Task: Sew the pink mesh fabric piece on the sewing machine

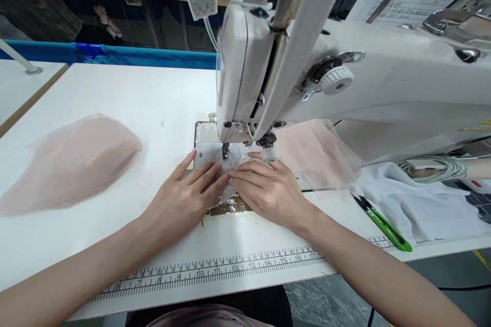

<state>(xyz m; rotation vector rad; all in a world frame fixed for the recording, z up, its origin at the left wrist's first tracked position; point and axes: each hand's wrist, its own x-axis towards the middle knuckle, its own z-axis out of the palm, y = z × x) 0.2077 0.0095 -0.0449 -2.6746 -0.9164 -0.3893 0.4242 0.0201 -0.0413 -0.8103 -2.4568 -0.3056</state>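
My left hand [187, 191] lies flat on the sewing machine bed, its fingers spread just left of and in front of the presser foot [225, 151]. Facing it from the right, my right hand [270, 189] rests with outstretched fingers, their tips close to the left fingertips. A small sheer, nearly clear piece of fabric [226, 195] shows under and between the fingers; its full outline is hidden. The white sewing machine [245, 61] stands over both hands. Sheer pink fabric [314, 150] lies to the right of my right hand, partly behind the machine head.
A sheer pink fabric piece [84, 163] lies on the table's left side. Green-handled snips [387, 227], a white cloth [406, 196] and coiled cord [441, 168] are at right. A printed ruler [215, 268] follows the front edge. Someone's dark-clothed part [34, 2] shows at back left.
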